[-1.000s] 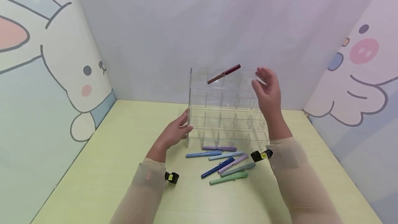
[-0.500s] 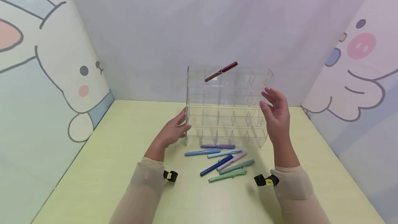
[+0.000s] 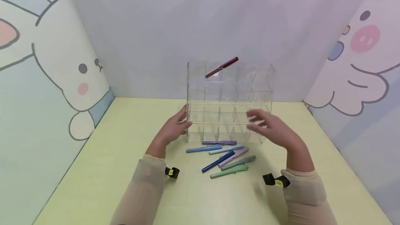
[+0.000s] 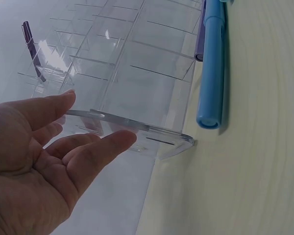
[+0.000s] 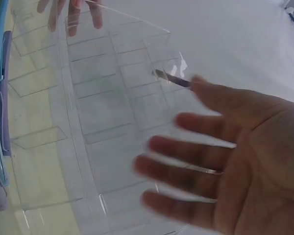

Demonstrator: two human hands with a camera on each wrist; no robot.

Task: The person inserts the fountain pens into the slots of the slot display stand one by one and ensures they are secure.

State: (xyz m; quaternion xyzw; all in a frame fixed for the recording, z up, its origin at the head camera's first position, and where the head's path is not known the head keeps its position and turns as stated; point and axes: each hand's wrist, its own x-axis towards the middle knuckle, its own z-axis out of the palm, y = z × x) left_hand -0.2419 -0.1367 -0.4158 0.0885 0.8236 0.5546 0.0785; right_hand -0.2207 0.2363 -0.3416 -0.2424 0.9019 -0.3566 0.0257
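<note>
A clear acrylic pen rack (image 3: 229,104) with tiered rows of small compartments stands at the back of the table. My left hand (image 3: 173,127) holds its left side panel, thumb at the front edge and fingers along the outer face. A dark red pen (image 3: 222,67) lies slanted across the top tier. My right hand (image 3: 272,127), fingers bent loosely and holding nothing, hovers in front of the rack's lower right. Several capped pens lie before the rack: purple (image 3: 219,142), blue (image 3: 203,148), light blue (image 3: 226,149), dark blue (image 3: 218,161), lilac (image 3: 233,157), grey-green (image 3: 238,163) and green (image 3: 229,171).
The pale yellow table (image 3: 137,124) meets a grey-white back wall (image 3: 150,44) just behind the rack. Side panels with cartoon animals stand left and right. A black wrist camera (image 3: 276,180) sits at each sleeve.
My right hand has come down from the rack's upper right to its lower right and turned inward. The left hand stays at the side panel. The dark red pen keeps its place on the top tier.
</note>
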